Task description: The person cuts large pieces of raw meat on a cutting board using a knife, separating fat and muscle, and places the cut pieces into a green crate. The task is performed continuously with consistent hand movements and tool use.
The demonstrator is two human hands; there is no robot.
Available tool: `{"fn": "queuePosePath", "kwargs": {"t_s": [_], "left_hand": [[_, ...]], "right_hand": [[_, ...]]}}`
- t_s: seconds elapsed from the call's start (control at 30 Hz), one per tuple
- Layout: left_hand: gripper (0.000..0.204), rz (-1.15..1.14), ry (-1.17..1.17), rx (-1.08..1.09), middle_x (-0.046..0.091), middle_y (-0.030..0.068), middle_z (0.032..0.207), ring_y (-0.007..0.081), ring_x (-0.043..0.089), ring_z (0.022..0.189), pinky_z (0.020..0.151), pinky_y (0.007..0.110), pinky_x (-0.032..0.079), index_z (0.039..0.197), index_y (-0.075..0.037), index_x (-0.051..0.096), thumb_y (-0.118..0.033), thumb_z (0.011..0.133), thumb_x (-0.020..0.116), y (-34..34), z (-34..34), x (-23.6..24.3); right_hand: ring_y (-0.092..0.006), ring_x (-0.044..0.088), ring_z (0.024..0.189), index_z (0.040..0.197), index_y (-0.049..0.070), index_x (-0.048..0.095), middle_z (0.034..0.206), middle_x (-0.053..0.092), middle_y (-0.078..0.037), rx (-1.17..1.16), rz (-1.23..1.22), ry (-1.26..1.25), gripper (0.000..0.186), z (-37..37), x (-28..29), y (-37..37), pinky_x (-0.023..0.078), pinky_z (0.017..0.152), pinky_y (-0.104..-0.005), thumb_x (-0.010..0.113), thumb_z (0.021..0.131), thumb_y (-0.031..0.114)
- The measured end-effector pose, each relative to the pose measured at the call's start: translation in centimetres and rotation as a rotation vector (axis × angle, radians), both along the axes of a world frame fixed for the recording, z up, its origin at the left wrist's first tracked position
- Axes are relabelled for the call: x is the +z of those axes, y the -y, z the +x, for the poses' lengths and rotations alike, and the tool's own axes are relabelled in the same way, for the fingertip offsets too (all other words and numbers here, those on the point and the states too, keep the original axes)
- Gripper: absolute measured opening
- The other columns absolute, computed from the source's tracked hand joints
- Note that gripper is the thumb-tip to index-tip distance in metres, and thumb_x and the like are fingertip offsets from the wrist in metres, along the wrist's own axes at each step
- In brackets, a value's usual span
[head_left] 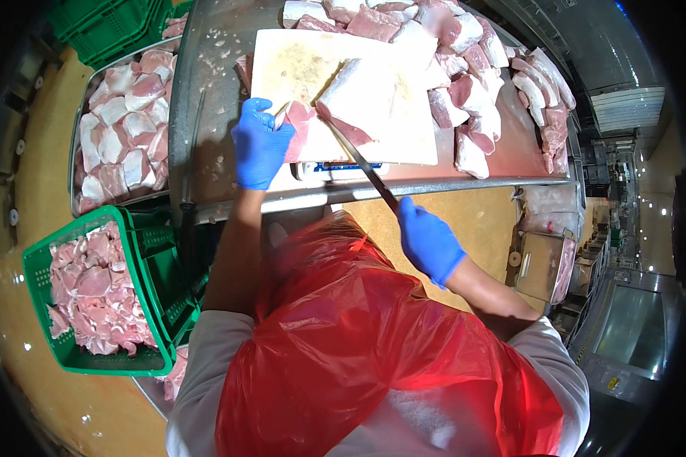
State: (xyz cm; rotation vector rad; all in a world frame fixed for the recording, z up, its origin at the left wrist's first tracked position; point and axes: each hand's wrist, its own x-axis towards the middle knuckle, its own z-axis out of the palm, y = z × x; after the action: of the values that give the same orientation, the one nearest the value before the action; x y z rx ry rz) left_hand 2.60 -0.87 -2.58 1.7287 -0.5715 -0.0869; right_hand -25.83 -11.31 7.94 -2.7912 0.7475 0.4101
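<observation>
My left hand, in a blue glove, grips the edge of a pink slice of meat at the near left of a white cutting board. My right hand, also gloved in blue, is closed round the handle of a long knife. Its blade slants up and left over the board, with the tip between the slice and a larger fat-capped block of meat. The block's cut pink face is turned toward me. Part of a white and blue device shows under the board's near edge.
Many fat-capped meat pieces lie behind and right of the board on the metal table. At left stand a metal tray of meat blocks and a green crate of trimmings. Another long blade lies left of the board.
</observation>
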Motion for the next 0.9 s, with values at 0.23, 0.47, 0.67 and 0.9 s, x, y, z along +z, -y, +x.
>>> {"fn": "queuePosePath", "kwargs": {"t_s": [0.23,0.47,0.67,0.9], "left_hand": [[0.018,-0.046,-0.363,-0.495,0.065,0.0039,0.077,0.0097,0.06,0.064,0.056,0.027,0.05,0.097,0.001,0.07,-0.002,0.08,0.065,-1.6,-6.1,2.1],[0.03,-0.031,-0.232,-0.153,0.07,0.005,0.097,0.0161,0.064,0.086,0.079,0.033,0.053,0.109,-0.002,0.072,-0.013,0.082,0.067,-14.0,-1.8,3.3],[0.034,0.375,-0.209,0.438,0.07,0.0079,0.107,0.0177,0.061,0.101,0.088,0.03,0.048,0.121,0.001,0.067,-0.013,0.09,0.061,-47.7,3.8,1.1],[0.029,0.397,0.186,0.56,0.071,0.0134,0.118,0.0199,0.066,0.103,0.09,0.031,0.051,0.123,0.003,0.066,-0.005,0.096,0.058,-31.7,2.0,4.4]], "right_hand": [[-0.0518,0.062,0.073,0.107,-0.002,0.042,0.087,0.06,-0.033,-0.045,0.089,0.313,0.014,3.7,1.5,-0.4,0.049,0.062,-0.0574,0.047,0.098,0.007],[-0.0482,0.063,0.088,0.111,-0.001,0.048,0.093,0.065,-0.028,0.006,0.183,0.654,0.017,10.1,1.3,2.0,0.051,0.075,-0.0527,0.052,0.099,0.01],[-0.0398,0.066,0.082,0.106,0.007,0.059,0.093,0.066,-0.018,0.1,0.052,0.748,0.015,5.4,-2.2,11.6,0.054,0.07,-0.0432,0.061,0.098,0.019],[-0.0357,0.065,0.069,0.109,0.014,0.056,0.088,0.061,-0.013,0.366,-0.109,0.574,0.018,7.9,-5.1,11.9,0.054,0.058,-0.0451,0.059,0.097,0.028]]}}
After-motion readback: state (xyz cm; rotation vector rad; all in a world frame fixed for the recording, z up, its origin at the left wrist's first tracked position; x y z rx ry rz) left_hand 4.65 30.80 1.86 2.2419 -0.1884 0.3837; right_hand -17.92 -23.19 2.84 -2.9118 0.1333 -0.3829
